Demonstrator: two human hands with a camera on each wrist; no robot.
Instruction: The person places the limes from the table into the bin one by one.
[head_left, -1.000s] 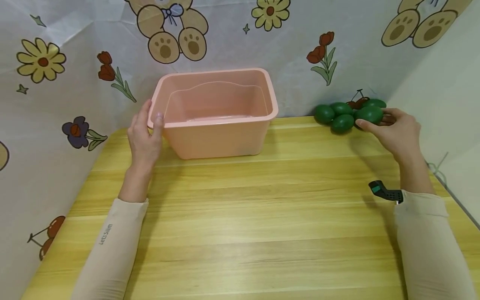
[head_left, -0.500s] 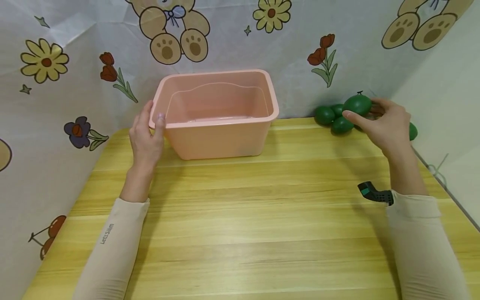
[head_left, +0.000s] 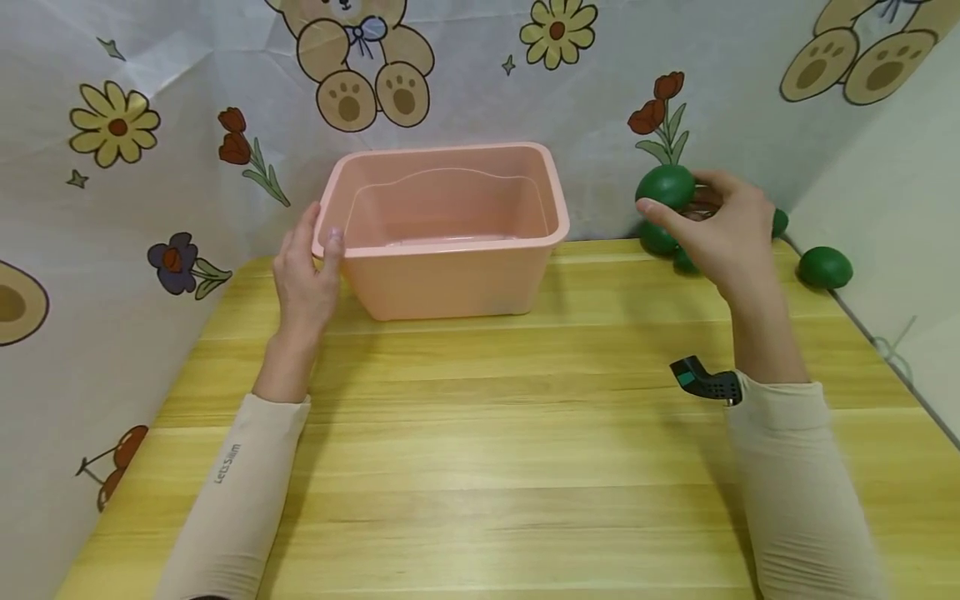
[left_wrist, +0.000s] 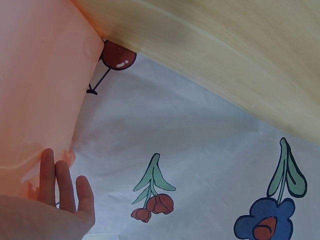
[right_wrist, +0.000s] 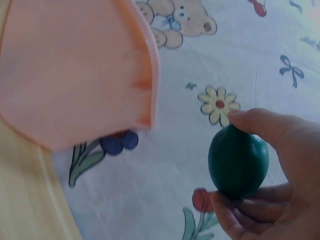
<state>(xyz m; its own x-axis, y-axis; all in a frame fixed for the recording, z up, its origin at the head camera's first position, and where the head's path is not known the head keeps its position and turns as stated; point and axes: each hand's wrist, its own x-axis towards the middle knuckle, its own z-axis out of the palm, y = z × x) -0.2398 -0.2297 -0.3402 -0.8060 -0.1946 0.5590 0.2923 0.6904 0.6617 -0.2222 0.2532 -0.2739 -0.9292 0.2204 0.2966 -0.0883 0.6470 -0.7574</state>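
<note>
My right hand (head_left: pixel 723 229) holds a smooth green egg-shaped object (head_left: pixel 665 187) between thumb and fingers, raised above the back of the table. The right wrist view shows the thumb on one end of this green piece (right_wrist: pixel 239 161) and fingertips at the other. Beyond the hand, several like green pieces (head_left: pixel 658 239) lie against the back wall, partly hidden by it. At the back left, my left hand (head_left: pixel 306 271) rests at the left front corner of a pink plastic bin (head_left: pixel 450 279). Its fingers (left_wrist: pixel 47 175) look straight beside the bin wall (left_wrist: pixel 45 90) in the left wrist view.
One loose green piece (head_left: pixel 825 267) sits at the table's right edge, and another (head_left: pixel 780 222) shows behind the right hand. A cartoon-printed cloth (head_left: pixel 480 108) covers the back wall, with the bin close before it. The wood-grain table (head_left: pixel 480 433) stretches toward the front.
My right hand has taken hold of a green piece, lifted it and moved left toward the bin. Another green piece has ended up at the right edge. The left hand stays at the bin.
</note>
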